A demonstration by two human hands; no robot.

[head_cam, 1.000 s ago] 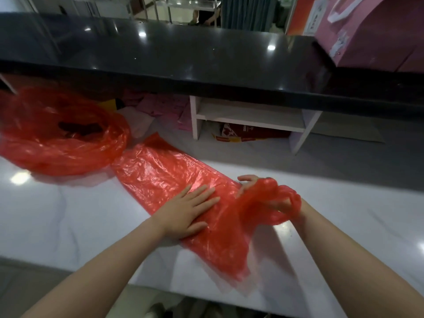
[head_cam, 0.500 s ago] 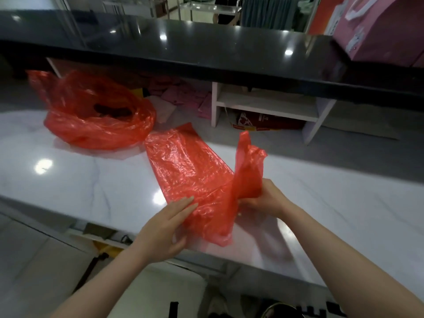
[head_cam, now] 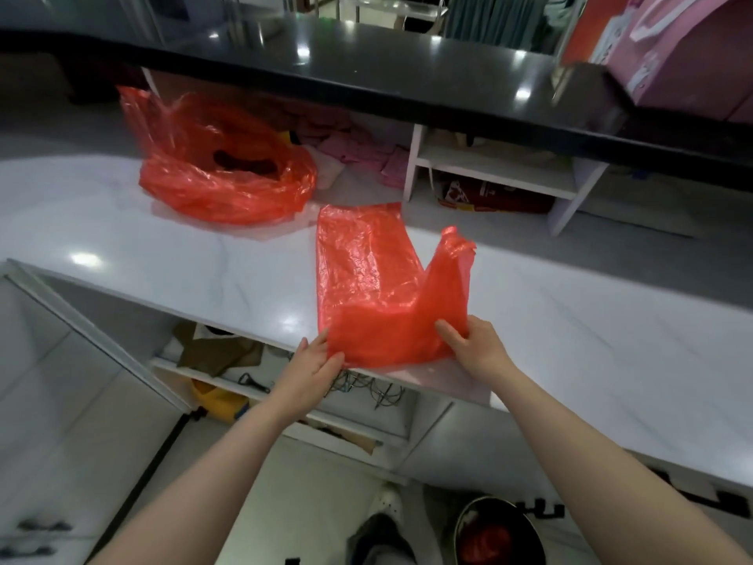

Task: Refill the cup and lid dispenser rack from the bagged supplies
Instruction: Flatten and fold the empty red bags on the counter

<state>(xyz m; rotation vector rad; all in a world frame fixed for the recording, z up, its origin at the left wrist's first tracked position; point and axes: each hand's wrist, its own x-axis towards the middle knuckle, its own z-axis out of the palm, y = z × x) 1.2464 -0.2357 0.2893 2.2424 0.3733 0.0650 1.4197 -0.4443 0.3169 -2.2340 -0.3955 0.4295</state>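
Fingers (head_cam: pixel 448 334) pinch red bag (head_cam: pixel 366 279) — both hands.

Am looking at shop service counter: white marble-look worktop (head_cam: pixel 171 254) lying below raised black glossy customer ledge (head_cam: pixel 366 63). Pink gift bag (head_cam: pixel 688 51) standing on ledge, clothing rack (head_cam: pixel 489 18) hanging beyond. Open shelves (head_cam: pixel 495 169) holding stock; red plastic bags (head_cam: pixel 228 177) lying on worktop.

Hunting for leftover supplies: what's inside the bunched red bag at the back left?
Through the bunched red bag's open top only a dark shape shows; the crumpled plastic hides everything else, so I cannot identify it.
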